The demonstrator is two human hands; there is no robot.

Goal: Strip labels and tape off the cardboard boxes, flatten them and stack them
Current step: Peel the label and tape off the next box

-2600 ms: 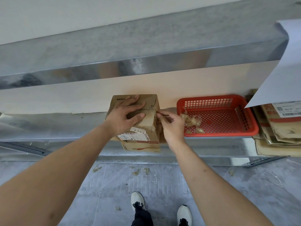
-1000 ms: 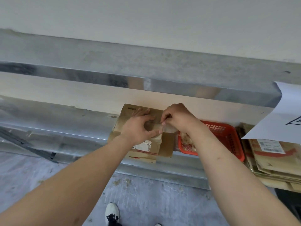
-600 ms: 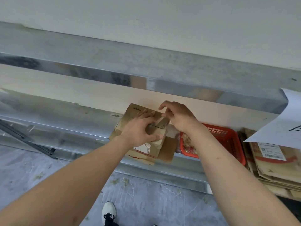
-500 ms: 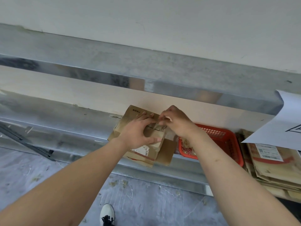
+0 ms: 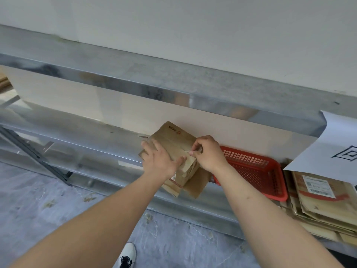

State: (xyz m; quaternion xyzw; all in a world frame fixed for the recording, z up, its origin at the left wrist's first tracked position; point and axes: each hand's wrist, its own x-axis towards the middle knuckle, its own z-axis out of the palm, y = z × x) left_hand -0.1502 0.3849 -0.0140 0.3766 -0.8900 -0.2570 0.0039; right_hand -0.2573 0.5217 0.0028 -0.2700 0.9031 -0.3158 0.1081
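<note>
Small cardboard box (image 5: 174, 144) sits on the metal shelf (image 5: 100, 140), close against the pale back panel, just left of the red basket (image 5: 257, 173). One loose flap of the box hangs over the shelf's front edge. A white label with red trim shows on the box's near face, partly hidden under the wrist.

Left hand (image 5: 157, 159) lies flat on top of the box, fingers fairly straight and spread, pressing down; thumb points toward the right hand. Right hand (image 5: 207, 153) is at the box's right upper edge, fingers curled, thumb and forefinger pinching a pale strip of tape (image 5: 188, 152) right at the seam.

Stack of flattened boxes (image 5: 320, 206) rests at the far right, beyond the basket, a white shipping label on the top sheet. A white paper sheet (image 5: 340, 147) hangs above that stack. One white shoe (image 5: 128, 255) on the grey floor below.
</note>
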